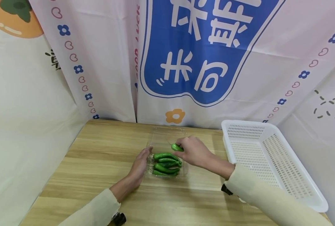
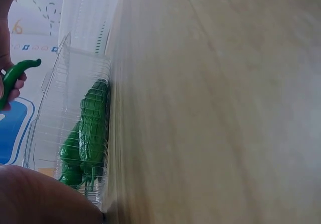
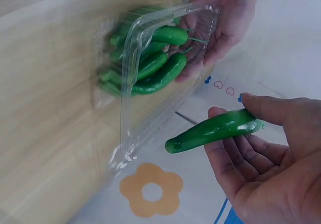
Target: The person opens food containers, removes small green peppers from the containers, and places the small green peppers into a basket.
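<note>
My right hand (image 1: 194, 151) pinches a green chili pepper (image 3: 215, 129) between thumb and fingers, held above a clear plastic container (image 2: 54, 96). Inside that container several more green chili peppers (image 1: 165, 169) lie side by side, their thin stems pointing left in the head view. Against the container's left side rests my left hand (image 1: 138, 168), fingers extended along the wall. Through the clear plastic in the right wrist view, part of this left hand shows behind the peppers. The container's lid (image 1: 163, 135) lies folded back toward the curtain.
A white perforated plastic basket (image 1: 230, 142) stands on the right of the wooden table (image 1: 97, 147). Behind the table hangs a printed white curtain (image 1: 111, 78) with a blue panel, and similar cloth encloses both sides.
</note>
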